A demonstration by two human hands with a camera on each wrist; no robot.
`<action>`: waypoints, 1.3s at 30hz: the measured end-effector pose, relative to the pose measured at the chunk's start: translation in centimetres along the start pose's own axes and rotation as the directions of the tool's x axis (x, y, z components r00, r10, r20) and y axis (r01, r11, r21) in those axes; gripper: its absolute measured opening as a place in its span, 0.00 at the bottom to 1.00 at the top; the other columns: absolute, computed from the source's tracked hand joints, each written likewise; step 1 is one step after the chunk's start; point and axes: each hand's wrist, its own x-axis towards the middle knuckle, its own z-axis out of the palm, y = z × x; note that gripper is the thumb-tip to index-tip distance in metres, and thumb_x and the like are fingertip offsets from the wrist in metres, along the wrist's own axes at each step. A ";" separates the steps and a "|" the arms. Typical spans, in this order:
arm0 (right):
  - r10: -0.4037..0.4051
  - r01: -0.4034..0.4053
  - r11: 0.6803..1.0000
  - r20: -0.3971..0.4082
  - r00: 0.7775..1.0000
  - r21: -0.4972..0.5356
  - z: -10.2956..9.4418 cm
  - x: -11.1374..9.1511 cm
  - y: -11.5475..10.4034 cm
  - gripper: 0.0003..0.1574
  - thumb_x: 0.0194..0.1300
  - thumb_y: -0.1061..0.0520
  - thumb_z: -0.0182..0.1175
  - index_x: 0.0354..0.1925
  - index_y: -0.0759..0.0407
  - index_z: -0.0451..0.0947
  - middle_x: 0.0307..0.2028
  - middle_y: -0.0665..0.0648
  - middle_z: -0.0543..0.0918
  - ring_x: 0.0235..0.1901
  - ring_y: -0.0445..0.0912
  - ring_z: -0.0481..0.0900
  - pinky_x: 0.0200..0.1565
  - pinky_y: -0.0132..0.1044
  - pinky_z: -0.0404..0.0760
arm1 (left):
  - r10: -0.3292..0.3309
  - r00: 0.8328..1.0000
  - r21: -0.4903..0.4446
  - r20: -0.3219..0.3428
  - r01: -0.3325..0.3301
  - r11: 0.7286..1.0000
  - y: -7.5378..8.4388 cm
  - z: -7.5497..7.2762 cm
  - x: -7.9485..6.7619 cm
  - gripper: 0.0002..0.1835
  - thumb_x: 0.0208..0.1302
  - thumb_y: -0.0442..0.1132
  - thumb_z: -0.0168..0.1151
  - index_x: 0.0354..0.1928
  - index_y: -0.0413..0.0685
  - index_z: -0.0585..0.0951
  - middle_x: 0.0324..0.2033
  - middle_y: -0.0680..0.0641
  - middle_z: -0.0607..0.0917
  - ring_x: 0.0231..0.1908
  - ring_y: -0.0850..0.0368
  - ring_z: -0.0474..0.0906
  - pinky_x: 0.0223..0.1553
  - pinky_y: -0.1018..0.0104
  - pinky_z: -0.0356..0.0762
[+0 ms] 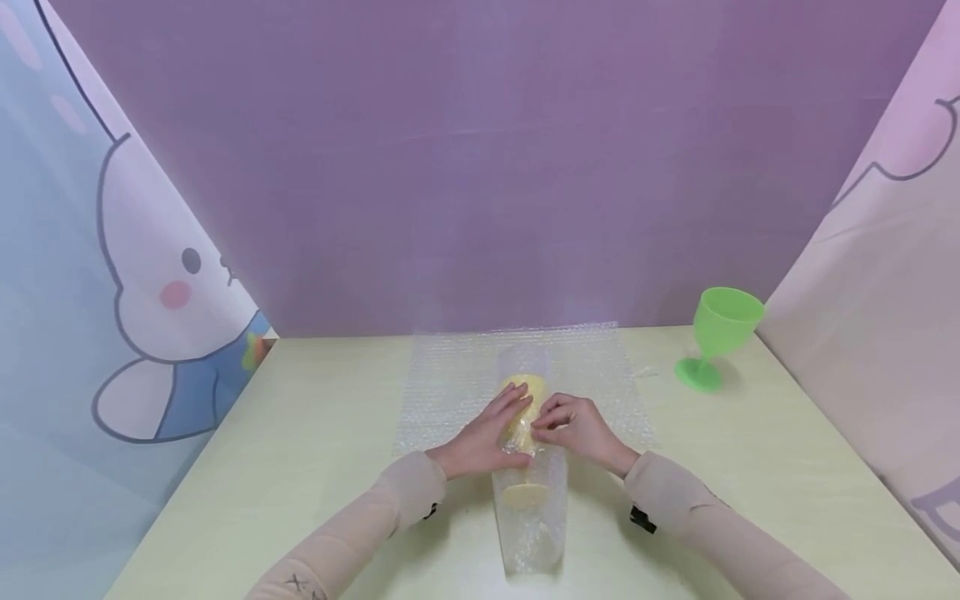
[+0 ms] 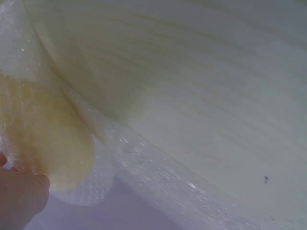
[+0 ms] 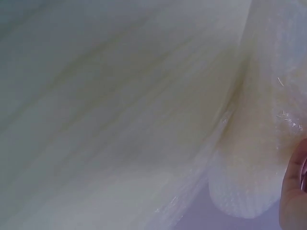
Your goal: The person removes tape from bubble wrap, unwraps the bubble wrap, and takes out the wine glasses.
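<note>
Lengthwise on the table lies a yellow goblet (image 1: 536, 387), rolled inside clear bubble wrap (image 1: 534, 542); its round foot shows through the near part. My left hand (image 1: 480, 440) rests on the roll from the left, fingers extended over the goblet's bowl and thumb apart near the stem. From the right, my right hand (image 1: 583, 429) pinches a bit of the wrap with curled fingers, above the middle of the roll. The left wrist view shows the wrapped bowl (image 2: 62, 143) beside part of the left hand (image 2: 21, 199). Only an edge of the right hand (image 3: 291, 201) appears in its wrist view.
Flat bubble wrap (image 1: 442, 375) spreads under and behind the roll to the table's back edge. A green goblet (image 1: 723, 325) stands upright at the back right. A purple backdrop (image 1: 480, 167) rises behind the pale table (image 1: 300, 433), with printed cloths at both sides.
</note>
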 end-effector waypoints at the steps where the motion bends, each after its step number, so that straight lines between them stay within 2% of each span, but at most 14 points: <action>1: -0.016 0.016 1.000 -0.003 1.000 -0.009 -0.1 0.0 -0.5 0.06 0.49 0.67 0.66 0.30 0.69 0.84 0.33 0.64 0.81 0.35 0.55 0.78 0.34 0.32 0.80 | -0.001 1.000 -0.003 -0.001 0.001 1.000 0.0 0.0 0.0 0.47 0.52 0.52 0.65 0.71 0.49 0.52 0.72 0.56 0.43 0.71 0.57 0.33 0.68 0.52 0.50; 3: -0.038 0.038 0.999 -0.007 0.999 -0.019 -0.2 -0.1 -1.3 0.05 0.49 0.68 0.66 0.29 0.70 0.83 0.32 0.64 0.81 0.34 0.55 0.78 0.34 0.32 0.80 | -0.004 1.000 -0.009 0.000 0.004 1.000 -0.1 0.0 0.0 0.47 0.53 0.52 0.65 0.70 0.49 0.52 0.72 0.57 0.43 0.71 0.58 0.33 0.69 0.53 0.50; 10: -0.022 0.022 1.000 -0.009 1.000 -0.021 -0.1 -0.4 -1.7 0.04 0.51 0.69 0.65 0.29 0.70 0.83 0.32 0.64 0.80 0.33 0.54 0.77 0.34 0.28 0.79 | 0.003 1.000 -0.012 -0.005 -0.003 1.000 -0.3 0.2 0.0 0.47 0.53 0.52 0.66 0.70 0.48 0.53 0.72 0.56 0.43 0.71 0.57 0.33 0.69 0.53 0.50; 15: -0.030 0.030 1.000 -0.018 0.999 -0.009 0.3 -0.2 0.2 0.04 0.52 0.69 0.64 0.30 0.70 0.83 0.33 0.63 0.80 0.33 0.53 0.78 0.32 0.29 0.80 | -0.001 1.000 -0.007 -0.003 0.001 1.000 -0.2 0.1 0.0 0.47 0.53 0.52 0.66 0.70 0.49 0.52 0.72 0.57 0.43 0.71 0.58 0.32 0.69 0.53 0.50; 20: -0.019 0.019 1.000 -0.016 1.000 0.007 0.8 0.0 2.3 0.04 0.54 0.65 0.64 0.31 0.65 0.84 0.34 0.60 0.80 0.33 0.42 0.78 0.33 0.30 0.82 | 0.002 1.000 -0.005 -0.006 -0.002 1.000 -0.2 0.1 0.0 0.47 0.53 0.52 0.66 0.71 0.49 0.52 0.72 0.57 0.43 0.71 0.58 0.32 0.69 0.52 0.50; 28: -0.028 0.029 0.998 -0.025 0.999 0.050 0.8 -0.1 2.6 0.04 0.55 0.64 0.63 0.31 0.63 0.83 0.34 0.56 0.79 0.36 0.39 0.77 0.40 0.29 0.81 | 0.019 1.000 0.000 -0.008 -0.019 1.000 -0.2 0.2 0.0 0.48 0.53 0.53 0.65 0.71 0.48 0.52 0.72 0.55 0.43 0.71 0.57 0.32 0.68 0.50 0.50; 39: -0.003 0.004 1.000 -0.026 1.000 0.022 0.8 -0.3 2.4 0.05 0.57 0.62 0.62 0.34 0.62 0.82 0.35 0.57 0.81 0.35 0.40 0.78 0.40 0.29 0.81 | 0.012 1.000 -0.004 -0.006 -0.012 1.000 0.1 0.1 0.0 0.49 0.52 0.53 0.66 0.71 0.47 0.50 0.72 0.54 0.43 0.71 0.55 0.34 0.68 0.49 0.51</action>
